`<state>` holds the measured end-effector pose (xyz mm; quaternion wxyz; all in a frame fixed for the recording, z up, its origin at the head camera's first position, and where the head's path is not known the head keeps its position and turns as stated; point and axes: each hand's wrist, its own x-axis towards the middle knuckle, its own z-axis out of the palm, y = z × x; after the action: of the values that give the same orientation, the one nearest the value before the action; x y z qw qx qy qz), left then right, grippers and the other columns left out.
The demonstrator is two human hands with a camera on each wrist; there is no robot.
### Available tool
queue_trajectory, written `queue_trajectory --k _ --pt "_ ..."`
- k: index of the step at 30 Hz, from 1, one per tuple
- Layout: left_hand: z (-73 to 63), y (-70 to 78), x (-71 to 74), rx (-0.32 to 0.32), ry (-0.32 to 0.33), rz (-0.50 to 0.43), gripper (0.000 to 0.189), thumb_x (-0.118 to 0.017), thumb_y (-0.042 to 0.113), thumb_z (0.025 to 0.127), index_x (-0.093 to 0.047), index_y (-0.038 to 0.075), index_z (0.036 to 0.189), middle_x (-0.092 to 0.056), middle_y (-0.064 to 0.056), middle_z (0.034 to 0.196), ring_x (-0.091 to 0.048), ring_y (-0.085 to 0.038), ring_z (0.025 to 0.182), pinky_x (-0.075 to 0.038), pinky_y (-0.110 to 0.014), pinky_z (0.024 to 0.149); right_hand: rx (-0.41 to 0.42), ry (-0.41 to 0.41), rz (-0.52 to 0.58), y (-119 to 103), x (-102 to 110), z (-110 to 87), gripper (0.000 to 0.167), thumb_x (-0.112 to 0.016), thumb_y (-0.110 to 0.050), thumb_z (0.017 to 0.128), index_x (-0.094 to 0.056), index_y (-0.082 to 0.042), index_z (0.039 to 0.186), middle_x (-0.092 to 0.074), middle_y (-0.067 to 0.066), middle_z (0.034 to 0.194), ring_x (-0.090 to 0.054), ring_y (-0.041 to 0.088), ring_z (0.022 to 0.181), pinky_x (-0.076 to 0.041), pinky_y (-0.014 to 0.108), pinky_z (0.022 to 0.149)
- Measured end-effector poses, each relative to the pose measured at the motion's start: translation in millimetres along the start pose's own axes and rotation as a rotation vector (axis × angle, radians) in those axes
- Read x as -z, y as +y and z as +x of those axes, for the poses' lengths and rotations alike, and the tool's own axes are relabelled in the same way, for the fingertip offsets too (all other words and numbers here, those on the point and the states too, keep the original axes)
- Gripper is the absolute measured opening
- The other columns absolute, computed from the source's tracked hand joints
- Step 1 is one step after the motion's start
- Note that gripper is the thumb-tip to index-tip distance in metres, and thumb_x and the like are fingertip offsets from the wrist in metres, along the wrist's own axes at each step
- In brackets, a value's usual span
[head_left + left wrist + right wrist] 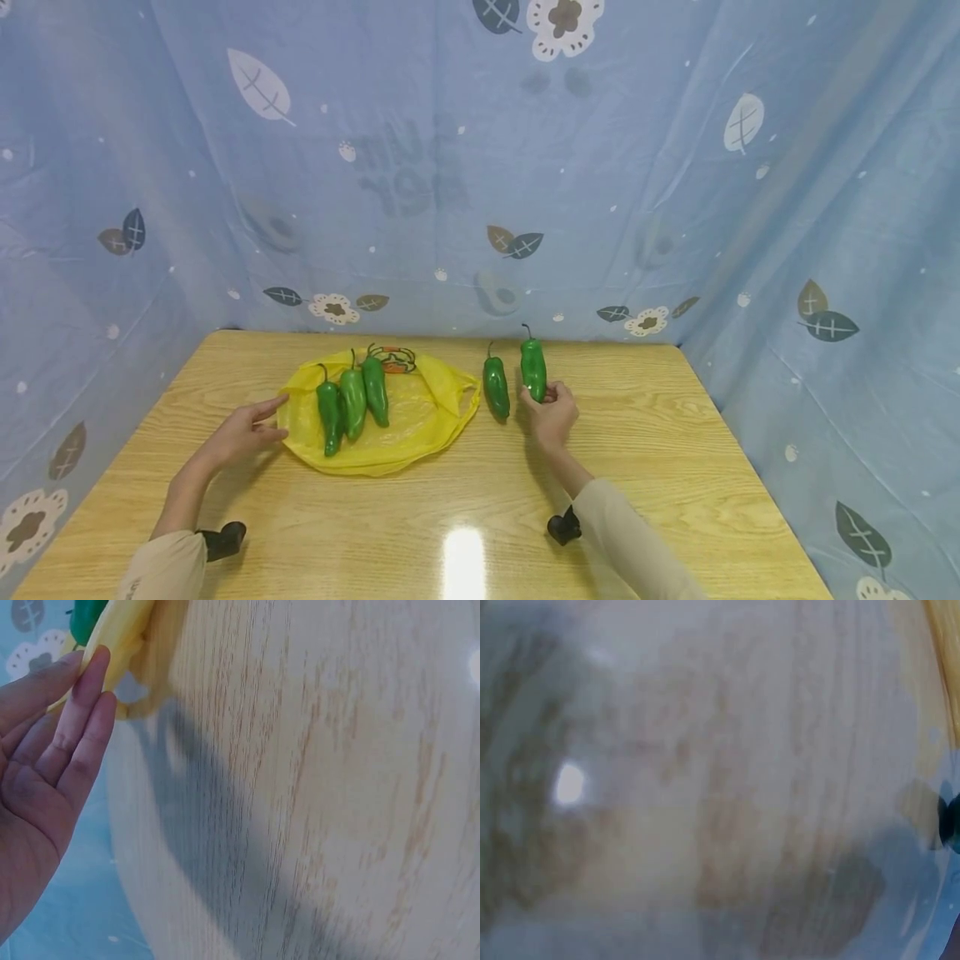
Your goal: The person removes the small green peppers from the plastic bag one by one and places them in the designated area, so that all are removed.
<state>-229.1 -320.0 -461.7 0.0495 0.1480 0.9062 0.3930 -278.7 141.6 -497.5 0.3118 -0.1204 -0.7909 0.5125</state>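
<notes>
A yellow plastic bag (pixel 405 446) lies flattened on the table at the left, with three long green peppers (pixel 352 404) side by side on it. My left hand (pixel 243 429) pinches the bag's left edge between thumb and fingers, seen closer in the left wrist view, where the bag's yellow film (pixel 124 634) passes between the fingertips. At the table's far side, my right hand (pixel 553 417) grips the lower end of another green pepper (pixel 533 362), its stem pointing away. Just left of it, one more green pepper (pixel 496 387) lies on the wood, untouched.
The wooden table (pixel 465 500) has a bright light reflection near its front. A blue patterned curtain (pixel 442 167) hangs behind the table and along both sides. Blurred table surface fills most of the right wrist view, with a dark green shape (pixel 951 823) at its right edge.
</notes>
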Motion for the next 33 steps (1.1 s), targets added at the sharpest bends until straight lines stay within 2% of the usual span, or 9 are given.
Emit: queue_trajectory --k 5,9,12,19,25,31,33 --pt "0.9 -1.4 0.0 -0.003 -0.001 -0.015 0.064 -0.062 0.012 0.093 -0.031 -0.015 0.142 -0.029 -0.039 0.143 -0.038 -0.060 0.120 -0.044 -0.056 0.090 -0.026 -0.020 -0.030 -0.7 -1.3 -6.1 0.026 -0.082 -0.007 0.073 -0.064 0.006 0.085 -0.062 0.015 0.082 -0.061 0.026 0.073 -0.050 0.027 0.064" --pt "0.8 -1.8 -0.7 -0.004 -0.008 -0.022 0.064 -0.063 0.012 0.093 -0.031 -0.015 0.142 -0.029 -0.040 0.142 -0.040 -0.059 0.119 -0.047 -0.051 0.087 -0.063 -0.040 -0.044 0.5 -3.2 -7.6 0.026 -0.082 -0.007 0.072 -0.064 0.006 0.086 -0.063 0.016 0.081 -0.062 0.026 0.073 -0.053 0.035 0.067" --pt "0.4 -2.5 -1.6 0.001 -0.015 -0.028 0.064 -0.063 0.011 0.093 -0.031 -0.016 0.141 -0.029 -0.040 0.142 -0.040 -0.059 0.119 -0.049 -0.048 0.085 -0.072 -0.055 -0.045 3.1 -4.8 -8.5 0.027 -0.082 -0.007 0.072 -0.064 0.006 0.086 -0.063 0.016 0.080 -0.062 0.026 0.072 -0.054 0.036 0.066" --pt "0.4 -1.6 -1.4 0.009 -0.014 -0.024 0.063 -0.062 0.009 0.093 -0.030 -0.016 0.142 -0.028 -0.040 0.142 -0.040 -0.058 0.120 -0.051 -0.041 0.082 -0.053 -0.070 -0.081 7.7 -8.0 -8.5 0.027 -0.082 -0.006 0.071 -0.064 0.007 0.085 -0.063 0.017 0.080 -0.062 0.027 0.072 -0.054 0.037 0.064" --pt "0.8 -0.6 -1.0 0.012 -0.015 -0.019 0.063 -0.062 0.008 0.093 -0.029 -0.016 0.142 -0.028 -0.040 0.143 -0.039 -0.058 0.120 -0.050 -0.045 0.083 -0.068 -0.090 -0.114 8.1 -7.5 -7.6 0.024 -0.082 -0.007 0.072 -0.065 0.007 0.083 -0.064 0.016 0.077 -0.063 0.026 0.069 -0.054 0.037 0.063" --pt "0.4 -0.2 -1.1 0.009 -0.012 -0.021 0.063 -0.062 0.009 0.093 -0.030 -0.016 0.141 -0.029 -0.040 0.142 -0.042 -0.058 0.119 -0.052 -0.037 0.079 -0.059 -0.103 -0.131 8.5 -6.6 -7.9 0.024 -0.082 -0.007 0.071 -0.067 0.008 0.081 -0.065 0.017 0.073 -0.064 0.026 0.065 -0.054 0.037 0.060" --pt "0.0 -0.5 -1.5 0.013 -0.013 -0.022 0.064 -0.062 0.009 0.093 -0.030 -0.016 0.141 -0.029 -0.041 0.141 -0.043 -0.058 0.117 -0.052 -0.038 0.079 -0.056 -0.112 -0.140 9.0 -6.6 -8.3 0.025 -0.082 -0.006 0.071 -0.067 0.009 0.082 -0.065 0.018 0.074 -0.064 0.027 0.066 -0.054 0.037 0.061"
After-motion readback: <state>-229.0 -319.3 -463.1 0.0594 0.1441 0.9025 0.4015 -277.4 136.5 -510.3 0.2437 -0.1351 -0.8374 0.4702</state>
